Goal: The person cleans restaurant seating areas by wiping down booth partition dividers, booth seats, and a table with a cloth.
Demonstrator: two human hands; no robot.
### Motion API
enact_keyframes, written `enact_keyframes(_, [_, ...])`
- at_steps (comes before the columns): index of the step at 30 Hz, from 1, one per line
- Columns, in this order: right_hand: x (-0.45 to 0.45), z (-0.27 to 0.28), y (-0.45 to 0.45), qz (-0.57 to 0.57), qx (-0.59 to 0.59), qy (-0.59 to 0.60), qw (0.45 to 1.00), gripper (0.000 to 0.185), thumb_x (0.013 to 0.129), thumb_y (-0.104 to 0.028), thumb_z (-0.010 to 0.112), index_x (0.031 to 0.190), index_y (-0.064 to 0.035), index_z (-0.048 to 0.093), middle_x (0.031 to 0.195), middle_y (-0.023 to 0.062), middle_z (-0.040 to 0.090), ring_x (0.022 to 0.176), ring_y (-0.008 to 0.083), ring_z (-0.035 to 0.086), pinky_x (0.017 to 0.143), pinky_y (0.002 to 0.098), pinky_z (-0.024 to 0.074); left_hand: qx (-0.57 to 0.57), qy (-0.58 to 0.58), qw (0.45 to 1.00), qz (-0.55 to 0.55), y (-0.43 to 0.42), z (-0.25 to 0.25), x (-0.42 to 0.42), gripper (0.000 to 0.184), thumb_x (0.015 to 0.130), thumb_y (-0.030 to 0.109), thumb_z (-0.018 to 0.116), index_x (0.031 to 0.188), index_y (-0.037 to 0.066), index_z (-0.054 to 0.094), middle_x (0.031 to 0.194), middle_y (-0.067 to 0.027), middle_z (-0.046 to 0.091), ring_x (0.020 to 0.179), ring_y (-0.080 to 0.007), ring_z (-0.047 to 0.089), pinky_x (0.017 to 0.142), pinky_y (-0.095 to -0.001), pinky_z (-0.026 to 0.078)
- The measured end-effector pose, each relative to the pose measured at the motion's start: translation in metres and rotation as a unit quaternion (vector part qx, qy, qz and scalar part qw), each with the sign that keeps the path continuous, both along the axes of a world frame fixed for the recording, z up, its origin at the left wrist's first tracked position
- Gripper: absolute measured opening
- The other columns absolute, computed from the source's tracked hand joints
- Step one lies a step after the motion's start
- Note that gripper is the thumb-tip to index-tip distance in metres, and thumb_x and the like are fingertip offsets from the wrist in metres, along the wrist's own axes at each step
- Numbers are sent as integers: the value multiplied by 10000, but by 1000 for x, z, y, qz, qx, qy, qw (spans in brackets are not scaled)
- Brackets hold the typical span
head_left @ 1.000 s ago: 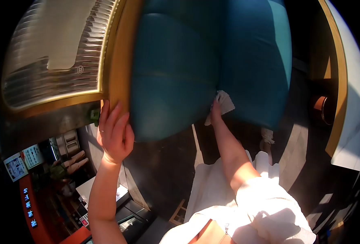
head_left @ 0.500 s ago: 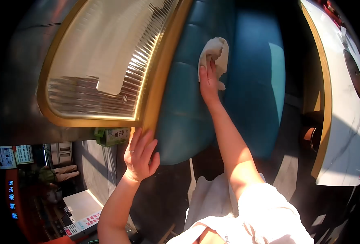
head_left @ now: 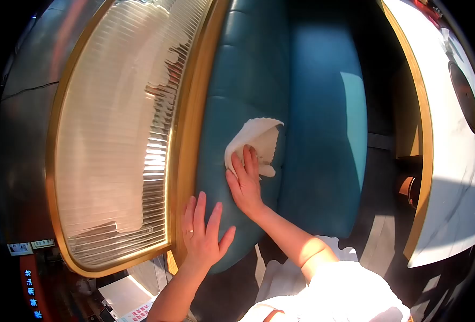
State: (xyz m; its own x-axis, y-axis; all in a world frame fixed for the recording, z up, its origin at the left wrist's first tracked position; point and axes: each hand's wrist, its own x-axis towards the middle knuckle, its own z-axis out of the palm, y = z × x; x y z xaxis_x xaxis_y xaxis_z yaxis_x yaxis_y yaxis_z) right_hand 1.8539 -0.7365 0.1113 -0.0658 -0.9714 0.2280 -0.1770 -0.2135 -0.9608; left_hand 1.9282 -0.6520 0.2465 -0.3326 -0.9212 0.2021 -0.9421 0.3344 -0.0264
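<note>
My right hand [head_left: 247, 185] holds a white cloth [head_left: 256, 140] against the teal padded backrest [head_left: 242, 80], its fingers pressed down on the lower part of the cloth. One edge of the cloth is scalloped, and its upper part is folded over. Lower and to the left, my left hand [head_left: 205, 231] is open with fingers spread. It lies by the wooden edge [head_left: 182, 161] where the frame meets the backrest, and a ring is on one finger. To the right of the backrest runs the teal seat [head_left: 323, 134], partly in sunlight.
A ribbed glass panel [head_left: 108, 139] in a gold frame stands along the left. At right is a marble-patterned table [head_left: 452, 188] with a wooden edge and a dark round inset [head_left: 464, 96]. A brown round object [head_left: 407, 189] sits beneath it. Lit signs glow at lower left.
My right hand and the cloth have come down and left, nearer to me, along the backrest. The view has shifted, and my left hand now appears lower and farther right.
</note>
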Motion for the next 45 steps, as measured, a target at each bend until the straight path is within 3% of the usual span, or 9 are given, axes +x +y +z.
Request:
enact_keyframes(5, [-22, -41, -199, -101, -68, -129, 984, 431, 923, -272, 412, 1278, -27, 423, 1337, 213, 370, 1235, 379, 329, 1038, 402, 236, -66, -31, 997, -11, -134, -16, -26, 498, 837, 313, 553, 1220, 6, 472, 1340, -216, 367, 1219, -419, 346, 980, -489, 314])
enact_keyframes(11, [-35, -315, -125, -91, 406, -329, 848, 571, 937, -377, 330, 1380, -22, 264, 1412, 116, 299, 1305, 258, 268, 1046, 325, 210, -21, -46, 999, 0, -214, -46, -20, 533, 835, 282, 571, 1268, 7, 428, 1366, -209, 343, 1240, -419, 329, 1007, -467, 298])
enact_keyframes(16, [-21, -118, -58, -53, 223, -231, 945, 509, 935, -246, 373, 1366, 4, 271, 1437, 170, 227, 1335, 341, 182, 1080, 405, 129, -18, -17, 998, 60, -209, -43, -28, 548, 839, 270, 560, 1280, -16, 407, 1364, -227, 337, 1232, -423, 338, 1011, -476, 291])
enact_keyframes(23, [-28, 18, -320, -84, -182, 74, 977, 353, 869, -319, 474, 1183, -181, 555, 1283, 126, 428, 1192, 375, 344, 983, 565, 238, 8, -1, 998, 67, -210, -39, -26, 561, 825, 255, 569, 1273, -43, 405, 1354, -258, 331, 1216, -425, 358, 1004, -478, 297])
enact_keyframes(29, [-69, -207, -460, -80, 117, -174, 974, 530, 915, -344, 332, 1311, 9, 354, 1339, 210, 381, 1243, 360, 348, 1023, 354, 268, 18, 15, 997, 72, -213, -42, -24, 575, 812, 260, 586, 1264, -51, 415, 1354, -260, 332, 1230, -426, 344, 1006, -469, 297])
enact_keyframes(33, [-68, -375, -279, -40, 454, -379, 805, 609, 922, -432, 348, 1337, 13, 340, 1328, 129, 407, 1214, 226, 383, 996, 314, 296, 25, 5, 997, 73, -212, -43, -27, 582, 810, 264, 583, 1257, -68, 414, 1354, -263, 330, 1241, -422, 334, 1006, -464, 299])
enact_keyframes(37, [-40, -288, -132, -111, 444, -420, 784, 587, 939, -391, 350, 1349, 25, 304, 1391, 141, 333, 1275, 252, 318, 1027, 312, 245, 22, 0, 997, 71, -211, -42, -28, 581, 813, 263, 573, 1257, -75, 410, 1356, -261, 329, 1237, -421, 340, 1005, -464, 301])
enact_keyframes(39, [-26, -214, -104, -95, 345, -328, 874, 537, 932, -303, 363, 1353, 22, 290, 1418, 160, 270, 1309, 302, 240, 1058, 354, 189, 22, 7, 997, 69, -212, -41, -28, 582, 813, 264, 573, 1260, -71, 408, 1357, -261, 329, 1236, -423, 341, 1005, -466, 301])
enact_keyframes(45, [-39, -23, -241, -29, -48, 5, 998, 476, 873, -195, 479, 1309, -29, 387, 1400, 204, 273, 1293, 438, 199, 1035, 528, 165, 24, 6, 997, 76, -212, -37, -27, 588, 809, 276, 577, 1263, -58, 410, 1357, -263, 327, 1230, -439, 338, 1003, -487, 294])
